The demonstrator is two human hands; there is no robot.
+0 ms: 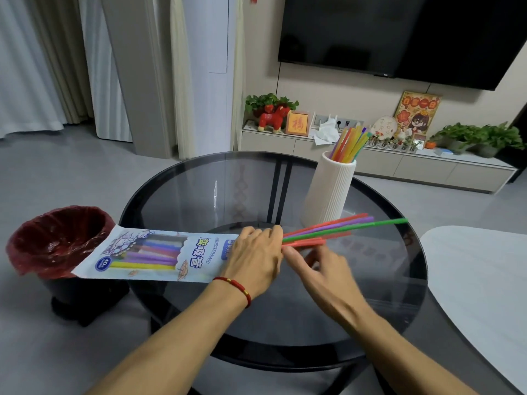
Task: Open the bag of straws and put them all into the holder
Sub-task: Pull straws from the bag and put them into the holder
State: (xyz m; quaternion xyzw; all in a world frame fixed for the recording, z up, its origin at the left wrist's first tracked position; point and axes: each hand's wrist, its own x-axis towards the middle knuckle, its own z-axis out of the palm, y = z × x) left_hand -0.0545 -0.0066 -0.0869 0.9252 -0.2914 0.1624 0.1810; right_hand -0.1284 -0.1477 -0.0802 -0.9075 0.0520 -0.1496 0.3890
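Left grip [255,259] is clamped on the printed bag [154,253]; right grip [316,266] pinches coloured straws [336,228] fanning toward 2 o'clock.

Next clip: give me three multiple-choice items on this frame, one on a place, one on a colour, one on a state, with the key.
1. Where is the holder?
A. on the glass table
B. on the floor
C. in the bin

2. What colour is the bin liner?
A. blue
B. red
C. white

3. What is the left hand doing?
A. hanging idle
B. holding the bag at its mouth
C. lifting the holder

Key: 1 A, it stands on the tabletop; 2 B, the liner is dark red; 3 B, straws stick out past its fingers.
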